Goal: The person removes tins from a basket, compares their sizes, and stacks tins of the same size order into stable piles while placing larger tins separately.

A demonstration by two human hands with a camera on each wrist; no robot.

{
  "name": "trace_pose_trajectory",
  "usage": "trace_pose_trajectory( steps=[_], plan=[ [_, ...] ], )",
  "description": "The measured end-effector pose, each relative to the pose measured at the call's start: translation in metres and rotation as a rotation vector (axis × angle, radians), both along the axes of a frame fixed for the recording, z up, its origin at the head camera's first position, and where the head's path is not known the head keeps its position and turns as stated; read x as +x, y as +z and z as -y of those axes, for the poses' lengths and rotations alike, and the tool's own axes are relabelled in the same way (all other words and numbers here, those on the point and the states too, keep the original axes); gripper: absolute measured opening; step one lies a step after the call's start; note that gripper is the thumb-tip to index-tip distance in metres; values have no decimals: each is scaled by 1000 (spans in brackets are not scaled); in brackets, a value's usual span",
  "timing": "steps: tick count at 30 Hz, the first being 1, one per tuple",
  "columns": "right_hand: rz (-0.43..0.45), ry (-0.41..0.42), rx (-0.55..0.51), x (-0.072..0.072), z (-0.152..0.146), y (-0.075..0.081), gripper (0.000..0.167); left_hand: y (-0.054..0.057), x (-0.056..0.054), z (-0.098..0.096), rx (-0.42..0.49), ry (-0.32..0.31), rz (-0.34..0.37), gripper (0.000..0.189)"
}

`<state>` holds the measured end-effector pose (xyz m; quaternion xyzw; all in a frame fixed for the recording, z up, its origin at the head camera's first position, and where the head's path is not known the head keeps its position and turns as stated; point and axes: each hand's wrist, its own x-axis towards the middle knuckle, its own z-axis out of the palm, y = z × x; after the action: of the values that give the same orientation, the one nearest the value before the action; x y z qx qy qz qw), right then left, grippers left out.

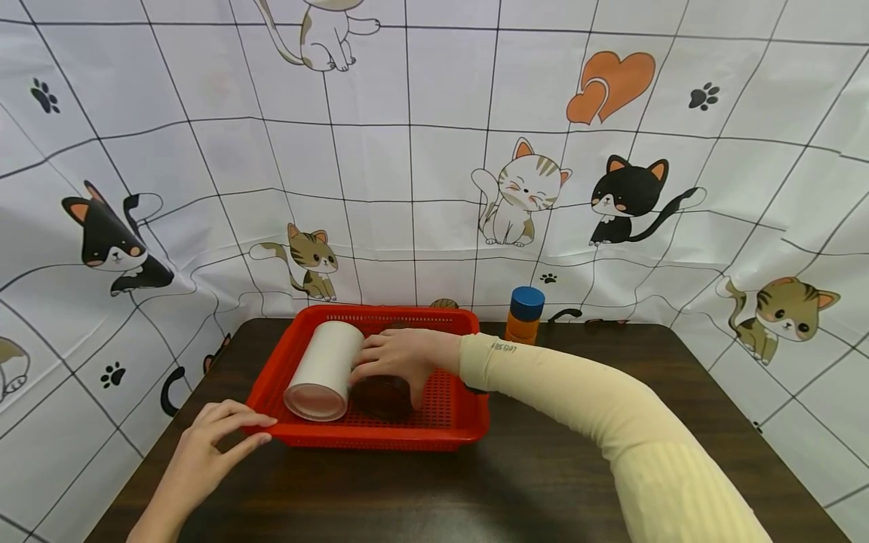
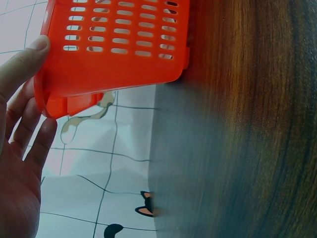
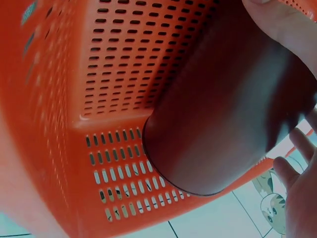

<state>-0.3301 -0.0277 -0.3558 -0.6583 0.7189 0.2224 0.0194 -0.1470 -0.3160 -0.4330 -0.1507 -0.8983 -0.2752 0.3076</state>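
A red plastic basket with slotted walls stands on the dark wooden table. At its front left corner my left hand pinches the rim, thumb on one side and fingertips on the other, as the left wrist view also shows. Inside the basket lies a dark brown cylinder on its side. My right hand reaches over and grips this cylinder from above, its thumb and fingers on opposite sides and hiding much of it in the head view. Left of it in the basket, a white cylinder lies on its side, slightly slanted.
Behind the basket's right side stands an orange bottle with a blue cap, partly hidden by my right sleeve. A white sheet with printed cats hangs around the back and sides of the table.
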Motion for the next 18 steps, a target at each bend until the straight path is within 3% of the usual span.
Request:
trace_pose_trajectory(
  steps=[18],
  plan=[
    [-37,-14,35,0,7,-16,113,-1,0,1,3,-2,6,46]
  ],
)
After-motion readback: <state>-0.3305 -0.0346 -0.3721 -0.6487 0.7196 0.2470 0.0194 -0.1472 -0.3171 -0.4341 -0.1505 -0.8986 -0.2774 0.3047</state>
